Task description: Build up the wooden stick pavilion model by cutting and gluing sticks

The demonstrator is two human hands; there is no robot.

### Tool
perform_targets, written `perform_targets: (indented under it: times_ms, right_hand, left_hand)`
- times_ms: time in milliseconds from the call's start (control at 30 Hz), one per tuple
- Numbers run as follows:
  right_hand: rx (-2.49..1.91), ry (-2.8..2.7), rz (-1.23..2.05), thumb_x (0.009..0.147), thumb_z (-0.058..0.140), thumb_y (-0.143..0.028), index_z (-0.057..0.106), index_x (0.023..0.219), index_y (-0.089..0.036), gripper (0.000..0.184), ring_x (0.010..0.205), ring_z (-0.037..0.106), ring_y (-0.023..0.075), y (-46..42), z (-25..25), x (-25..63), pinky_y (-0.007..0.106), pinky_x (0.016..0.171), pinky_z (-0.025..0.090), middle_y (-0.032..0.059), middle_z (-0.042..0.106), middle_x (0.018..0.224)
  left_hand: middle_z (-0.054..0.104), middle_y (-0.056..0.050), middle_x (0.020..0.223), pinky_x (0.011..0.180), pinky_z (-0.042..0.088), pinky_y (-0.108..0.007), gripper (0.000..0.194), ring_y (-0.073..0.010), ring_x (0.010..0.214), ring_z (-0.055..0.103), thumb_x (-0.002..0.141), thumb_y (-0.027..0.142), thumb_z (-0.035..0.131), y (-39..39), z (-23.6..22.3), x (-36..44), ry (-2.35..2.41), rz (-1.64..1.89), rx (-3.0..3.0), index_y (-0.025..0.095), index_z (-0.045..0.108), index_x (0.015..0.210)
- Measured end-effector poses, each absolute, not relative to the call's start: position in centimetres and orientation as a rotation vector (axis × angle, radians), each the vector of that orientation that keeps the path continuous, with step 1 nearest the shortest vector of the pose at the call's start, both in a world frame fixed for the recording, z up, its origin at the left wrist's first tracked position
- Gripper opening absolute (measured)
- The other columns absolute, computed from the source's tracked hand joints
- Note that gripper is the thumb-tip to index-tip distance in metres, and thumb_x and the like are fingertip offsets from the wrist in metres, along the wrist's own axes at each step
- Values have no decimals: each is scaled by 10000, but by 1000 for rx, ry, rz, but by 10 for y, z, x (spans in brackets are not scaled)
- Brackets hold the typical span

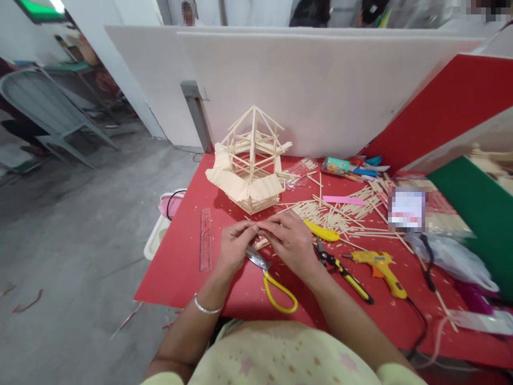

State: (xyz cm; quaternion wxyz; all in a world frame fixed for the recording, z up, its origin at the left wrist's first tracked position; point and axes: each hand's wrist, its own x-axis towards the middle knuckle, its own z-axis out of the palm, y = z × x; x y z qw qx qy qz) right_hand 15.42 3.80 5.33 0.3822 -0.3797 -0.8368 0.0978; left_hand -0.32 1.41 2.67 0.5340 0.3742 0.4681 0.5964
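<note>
Left hand [236, 240] and right hand [292, 243] meet over the bench [172, 278], fingertips pinched; cannot tell what, if anything, lies between. Stick model [234, 184] stands just beyond, toward far edge. Probably light, stiff, fragile: grip layered base [262, 204], not thin roof frame [253, 131].

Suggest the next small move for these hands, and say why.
Perhaps the right hand should reach for the yellow glue gun: it lies unheld to the right, loose sticks lie on the table, and the stick model's upper part is bare frame. What, if anything, the fingertips pinch is too small to tell.
</note>
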Motion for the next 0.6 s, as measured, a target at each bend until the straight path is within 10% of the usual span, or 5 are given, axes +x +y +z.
perform_targets:
  times_ms: [600]
  right_hand:
    - [-993,-1935,98,932,634,-227,738,1051,-244,159,923,630,169,72,42,129,343,862,500,47,734,962]
  left_hand:
    - [672,-29,654,493,425,-222,261,-125,565,586,702,224,702,39,31,0,986,1538,545,151,748,948]
